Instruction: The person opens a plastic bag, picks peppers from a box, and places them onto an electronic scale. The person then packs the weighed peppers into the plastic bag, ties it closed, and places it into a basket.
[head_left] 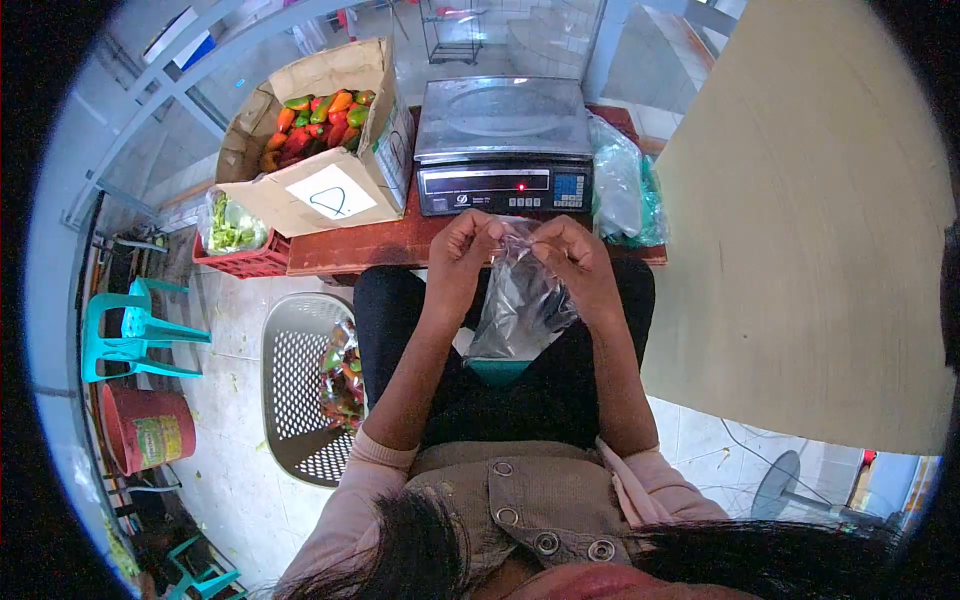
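Between my hands hangs a clear plastic bag (515,310), its mouth pinched at the top edge on both sides. My left hand (465,250) has its fingers closed on the left side of the mouth. On the right side, my right hand (575,255) grips the bag in the same way. The bag looks flat, and no contents can be made out in it. It hangs above my lap, just in front of a digital scale (503,150) with a metal plate. Whether the bag's mouth is parted is hard to see.
Bell peppers (325,125) fill a cardboard box (390,150) left of the scale on a red-brown table (330,255). More plastic bags (620,185) lie right of the scale. A grey basket (285,400) with bagged peppers (343,380) stands on the floor. A large tan board (800,230) is at right.
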